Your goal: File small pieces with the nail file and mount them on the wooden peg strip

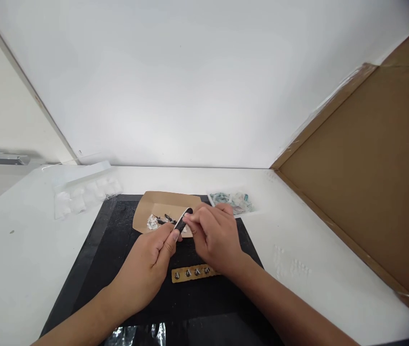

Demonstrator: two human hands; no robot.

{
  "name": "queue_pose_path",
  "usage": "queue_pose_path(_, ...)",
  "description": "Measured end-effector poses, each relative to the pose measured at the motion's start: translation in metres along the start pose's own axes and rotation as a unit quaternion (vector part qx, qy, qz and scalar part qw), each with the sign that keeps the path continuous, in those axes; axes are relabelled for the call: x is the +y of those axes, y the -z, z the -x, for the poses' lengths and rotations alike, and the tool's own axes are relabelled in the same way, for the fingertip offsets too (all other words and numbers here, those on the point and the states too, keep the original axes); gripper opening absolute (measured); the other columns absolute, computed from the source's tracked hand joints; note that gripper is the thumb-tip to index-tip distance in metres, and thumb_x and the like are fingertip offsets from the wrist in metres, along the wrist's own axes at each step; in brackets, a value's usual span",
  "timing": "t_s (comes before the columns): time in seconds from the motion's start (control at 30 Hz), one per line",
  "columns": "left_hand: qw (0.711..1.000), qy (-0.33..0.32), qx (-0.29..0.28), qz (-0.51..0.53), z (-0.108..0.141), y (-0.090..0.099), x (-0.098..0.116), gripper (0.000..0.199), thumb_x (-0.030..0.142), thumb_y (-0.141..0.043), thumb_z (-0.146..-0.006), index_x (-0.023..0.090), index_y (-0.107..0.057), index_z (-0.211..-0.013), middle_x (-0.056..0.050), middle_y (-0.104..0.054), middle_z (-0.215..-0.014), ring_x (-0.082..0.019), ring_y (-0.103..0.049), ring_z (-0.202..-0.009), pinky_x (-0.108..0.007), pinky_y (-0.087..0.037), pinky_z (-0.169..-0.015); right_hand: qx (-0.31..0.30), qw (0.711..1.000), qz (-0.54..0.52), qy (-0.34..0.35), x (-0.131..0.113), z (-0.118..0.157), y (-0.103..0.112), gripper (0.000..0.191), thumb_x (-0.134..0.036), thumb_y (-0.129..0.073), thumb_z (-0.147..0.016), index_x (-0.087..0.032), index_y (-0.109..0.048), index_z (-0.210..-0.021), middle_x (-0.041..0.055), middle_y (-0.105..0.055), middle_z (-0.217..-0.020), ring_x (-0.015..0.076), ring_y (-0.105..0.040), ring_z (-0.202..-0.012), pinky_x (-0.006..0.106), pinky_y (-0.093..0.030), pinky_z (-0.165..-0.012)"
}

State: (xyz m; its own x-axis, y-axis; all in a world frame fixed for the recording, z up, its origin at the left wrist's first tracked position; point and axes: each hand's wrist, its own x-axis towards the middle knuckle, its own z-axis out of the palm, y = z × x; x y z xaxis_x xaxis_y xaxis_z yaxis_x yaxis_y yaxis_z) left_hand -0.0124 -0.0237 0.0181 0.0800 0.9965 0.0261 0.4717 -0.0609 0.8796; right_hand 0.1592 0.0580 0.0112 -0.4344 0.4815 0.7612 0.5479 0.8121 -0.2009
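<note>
A narrow black strip (pixel 182 223) with a white edge slants upward between my hands. My left hand (pixel 149 257) is closed around its lower end, the thumb lying along it. At the upper part, the thumb and fingertips of my right hand (pixel 216 235) are pinched against the strip; whether they grip a smaller piece there is hidden. Just behind the hands stands a tan cardboard tray (pixel 170 198) with black and white scraps (pixel 161 220) inside. Below my right hand lies a yellowish bar (pixel 192 273) carrying several shiny metal pieces, its right end partly covered by the wrist.
A black mat (pixel 100 254) covers the middle of the white table (pixel 17 269). At the back left are clear bags (pixel 85 194) with white contents. A clear bag with greenish pieces (pixel 231 201) lies behind my right hand. A brown cardboard panel (pixel 363 158) borders the right side.
</note>
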Motion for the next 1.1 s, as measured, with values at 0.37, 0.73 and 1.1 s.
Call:
queue_pose_path(0.37,1.000,0.007,0.007,0.001,-0.001,0.002,-0.002,0.048,0.055,-0.034,-0.109,0.022,-0.041,-0.075,0.004,-0.044,-0.064,-0.014,-0.041,-0.057,-0.028,-0.034,-0.057,0.002,1.000,-0.010,-0.012,-0.005,0.001,0.001,0.027,-0.018,-0.054,-0.104,-0.021,-0.047,-0.078,-0.0020,-0.063,-0.069,0.0128,-0.055,-0.061,0.036,-0.032,-0.073)
queue_pose_path(0.73,0.938,-0.081,0.136,-0.310,-0.012,0.032,-0.003,0.035,0.046,-0.033,-0.110,0.024,-0.058,-0.121,-0.004,-0.074,-0.099,-0.026,-0.072,-0.085,-0.033,-0.045,-0.068,0.003,0.996,-0.058,-0.061,0.022,0.008,0.007,0.018,-0.025,-0.056,-0.107,-0.022,-0.058,-0.090,-0.0015,-0.072,-0.078,0.0148,-0.068,-0.072,0.035,-0.035,-0.076)
queue_pose_path(1.1,0.861,-0.062,0.174,-0.474,-0.029,0.048,-0.031,0.035,0.046,-0.040,-0.107,0.026,-0.068,-0.115,-0.003,-0.074,-0.100,-0.024,-0.072,-0.081,-0.031,-0.036,-0.057,-0.054,0.971,-0.095,-0.212,0.047,0.010,0.027,0.020,-0.038,-0.072,-0.097,-0.028,-0.075,-0.081,-0.0041,-0.081,-0.084,0.0205,-0.075,-0.077,0.040,-0.041,-0.086)
